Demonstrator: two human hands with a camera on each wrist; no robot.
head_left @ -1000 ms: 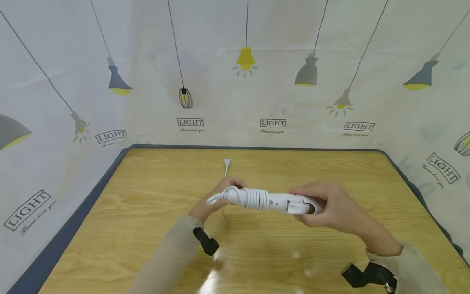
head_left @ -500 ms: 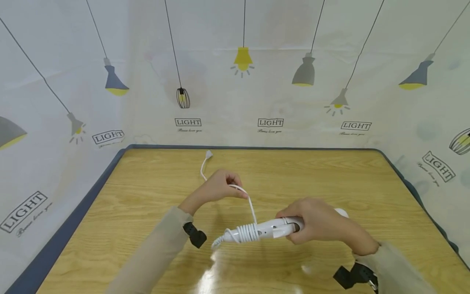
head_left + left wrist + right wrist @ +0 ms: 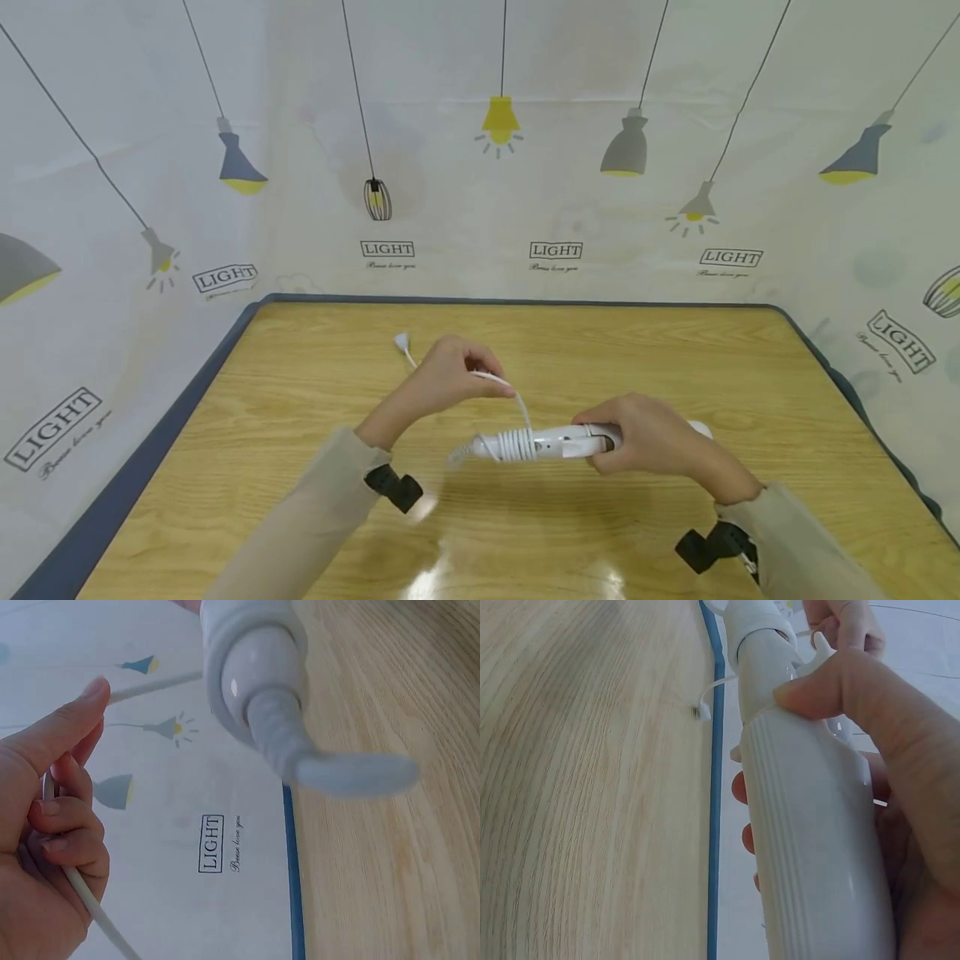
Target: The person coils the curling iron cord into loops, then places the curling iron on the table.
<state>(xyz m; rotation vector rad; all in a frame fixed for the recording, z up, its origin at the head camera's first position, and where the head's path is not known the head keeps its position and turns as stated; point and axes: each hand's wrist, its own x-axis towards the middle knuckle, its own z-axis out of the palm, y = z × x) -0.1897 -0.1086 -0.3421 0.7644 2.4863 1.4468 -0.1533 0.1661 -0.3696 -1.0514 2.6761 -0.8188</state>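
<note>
A white hair styling iron (image 3: 551, 443) is held level above the table. My right hand (image 3: 648, 437) grips its thick body, and in the right wrist view the thumb lies along the ribbed casing (image 3: 802, 810). Several coils of white cord (image 3: 515, 446) wrap the narrow end, where a flexible sleeve (image 3: 281, 731) sticks out. My left hand (image 3: 442, 379) pinches the loose cord between thumb and finger. In the left wrist view, more cord (image 3: 94, 904) runs down through the curled fingers. Behind that hand, the plug (image 3: 402, 342) hangs at the cord's far end.
A wooden table (image 3: 637, 358) with a dark blue edge (image 3: 525, 301) lies beneath. White cloth walls (image 3: 465, 192) printed with lamps stand around its back and sides. A black wrist camera (image 3: 393, 487) sits on the left sleeve, another camera (image 3: 716, 550) on the right.
My left hand has come out from behind the iron to above it, drawing up the cord. The iron dipped, then rose slightly. The plug has swung left.
</note>
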